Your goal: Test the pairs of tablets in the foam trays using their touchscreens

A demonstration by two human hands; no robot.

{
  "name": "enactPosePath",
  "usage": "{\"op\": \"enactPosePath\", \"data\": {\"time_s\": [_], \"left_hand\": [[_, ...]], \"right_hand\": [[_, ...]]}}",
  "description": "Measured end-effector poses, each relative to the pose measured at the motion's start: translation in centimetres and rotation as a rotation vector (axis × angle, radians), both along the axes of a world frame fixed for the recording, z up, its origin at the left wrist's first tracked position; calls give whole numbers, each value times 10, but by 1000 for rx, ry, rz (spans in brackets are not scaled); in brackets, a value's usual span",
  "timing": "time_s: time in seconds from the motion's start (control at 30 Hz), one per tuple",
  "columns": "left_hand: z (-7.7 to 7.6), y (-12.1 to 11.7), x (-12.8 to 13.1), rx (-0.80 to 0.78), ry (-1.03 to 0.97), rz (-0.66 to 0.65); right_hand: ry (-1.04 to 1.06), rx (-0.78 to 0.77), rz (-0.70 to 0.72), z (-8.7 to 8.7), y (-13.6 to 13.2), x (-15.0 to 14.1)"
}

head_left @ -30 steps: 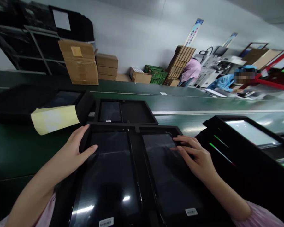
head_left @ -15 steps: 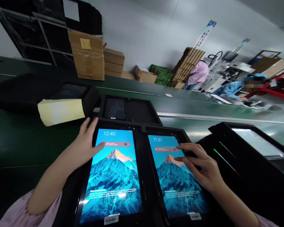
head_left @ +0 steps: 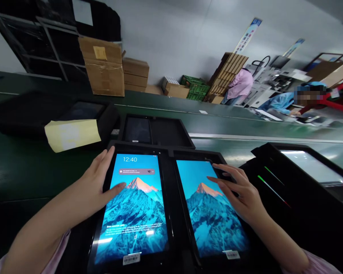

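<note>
Head view looks down on a left tablet [head_left: 134, 217] and a right tablet [head_left: 214, 217] lying side by side in a black tray [head_left: 171, 213], near the bottom middle of the frame, on a green surface [head_left: 31, 167]. Both screens are lit with a blue mountain picture. The left one shows the time 12:40 and a grey notice bar, while no clock or bar can be seen on the right one. The left hand [head_left: 98, 184] is spread, its fingers at the tablet's upper left edge and its thumb lying across the screen. The right hand [head_left: 237, 188] is spread and lightly curled, with its fingertips [head_left: 217, 166] on the upper right of its screen. Neither hand pinches anything. Just above them, a third tablet [head_left: 137, 130] sits dark in an open black tray [head_left: 171, 131], so two screens are on and this one is off. To its left lie a black case [head_left: 17, 110] and a yellow paper sheet [head_left: 71, 134]. At right, another black case [head_left: 274, 190] holds a pale, glowing screen [head_left: 311, 165]. Cardboard boxes [head_left: 104, 66] stand along the far wall, and a person in a pink top [head_left: 241, 85] and a person in a blue smock [head_left: 280, 102] work at the upper right.
</note>
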State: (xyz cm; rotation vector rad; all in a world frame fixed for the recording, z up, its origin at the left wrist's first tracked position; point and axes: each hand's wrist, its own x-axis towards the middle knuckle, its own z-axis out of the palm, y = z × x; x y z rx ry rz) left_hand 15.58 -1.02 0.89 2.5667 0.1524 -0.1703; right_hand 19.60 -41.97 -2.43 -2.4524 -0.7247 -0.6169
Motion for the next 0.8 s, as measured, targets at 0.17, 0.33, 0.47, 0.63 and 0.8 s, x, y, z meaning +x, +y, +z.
{"op": "enactPosePath", "data": {"time_s": [0.17,0.33,0.47,0.63,0.8], "left_hand": [[-6,-2,6,57,43,-49],[-3,-3,24,-19,-23,175],[4,-4,17,-80,-52,70],[8,-7,-6,12,129,14],[-2,-8,-34,129,82,-71]], "right_hand": [[-9,32,38,4,3,-4],[-25,73,40,4,4,-5],[-68,87,75,8,4,-7],[78,-8,185,16,3,-28],[245,-89,174,7,-12,-77]]}}
